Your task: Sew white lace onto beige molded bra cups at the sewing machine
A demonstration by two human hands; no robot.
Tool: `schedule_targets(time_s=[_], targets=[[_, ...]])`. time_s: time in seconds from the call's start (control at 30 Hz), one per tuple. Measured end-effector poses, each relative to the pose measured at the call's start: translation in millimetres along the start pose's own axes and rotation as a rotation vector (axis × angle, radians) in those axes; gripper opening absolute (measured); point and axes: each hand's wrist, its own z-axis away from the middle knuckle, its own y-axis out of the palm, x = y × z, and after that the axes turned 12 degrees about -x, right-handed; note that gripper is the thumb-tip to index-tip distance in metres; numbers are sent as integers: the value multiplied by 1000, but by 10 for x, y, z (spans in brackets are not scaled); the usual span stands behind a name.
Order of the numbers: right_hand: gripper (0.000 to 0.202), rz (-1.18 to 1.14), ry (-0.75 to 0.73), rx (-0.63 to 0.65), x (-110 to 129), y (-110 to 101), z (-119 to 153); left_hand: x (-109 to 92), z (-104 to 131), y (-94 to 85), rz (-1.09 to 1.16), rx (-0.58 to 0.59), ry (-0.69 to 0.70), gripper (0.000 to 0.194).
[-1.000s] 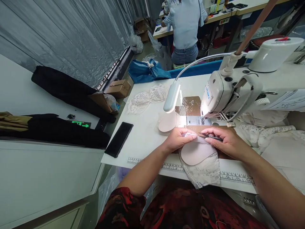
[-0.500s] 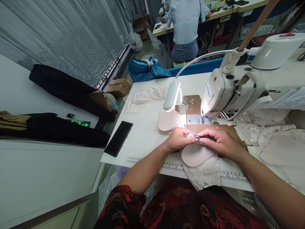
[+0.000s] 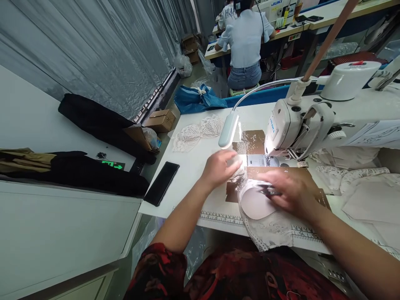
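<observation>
My left hand point(image 3: 219, 168) is left of the sewing machine's needle area, thumb and fingers closing around a pale, lace-edged pad point(image 3: 238, 174), mostly covered by the hand. My right hand point(image 3: 289, 193), blurred by motion, is closed around small dark thread snips point(image 3: 268, 189). Under it, a smooth white oval pad point(image 3: 256, 203) lies on white lace fabric point(image 3: 270, 231) that hangs over the table's front edge. The white sewing machine point(image 3: 290, 125) stands just beyond my right hand.
A lamp head point(image 3: 229, 130) on a bendy arm hangs above my left hand. A black phone point(image 3: 161, 183) and lace pieces point(image 3: 198, 132) lie on the left side of the white table. Pale fabric point(image 3: 370, 196) is piled at right. A person point(image 3: 246, 46) sits beyond.
My hands have parted. The left moved left onto the pale pad there; the right drew slightly right with the snips, off the lace edge. The view has shifted a little.
</observation>
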Motion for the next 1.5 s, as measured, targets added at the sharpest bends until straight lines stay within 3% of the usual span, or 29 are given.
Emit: schedule_targets(time_s=[0.1,0.17,0.27,0.4,0.53,0.67,0.77,0.93,1.0,1.07,1.17,1.37,1.5], targets=[[28,37,-181,254,81,67,8,178,-259,40,-59,-5,-161,47],[18,60,-179,309,70,40,14,291,-340,84,-23,57,-257,45],[12,112,-86,275,-39,-101,17,375,-291,122,111,158,-313,25],[12,58,100,187,-146,-240,-61,324,-127,132,362,260,-352,33],[36,-266,419,119,-61,-136,-241,246,-62,156,521,293,-357,38],[23,-357,464,139,25,45,-329,281,-36,183,572,298,-354,35],[29,-382,460,142,12,114,-304,310,-21,193,548,302,-257,30],[32,-420,456,132,3,107,-271,216,-32,243,352,291,136,50],[32,-443,472,126,32,87,-281,176,-39,281,348,357,154,43],[32,-455,480,127,59,69,-292,162,-40,317,393,472,84,30],[32,-431,465,128,43,41,-290,171,-35,348,501,590,-60,29],[46,-449,501,137,-162,-69,-223,161,-34,333,620,636,-236,28],[40,-373,483,168,-189,-134,-246,165,-21,339,690,661,-289,30]])
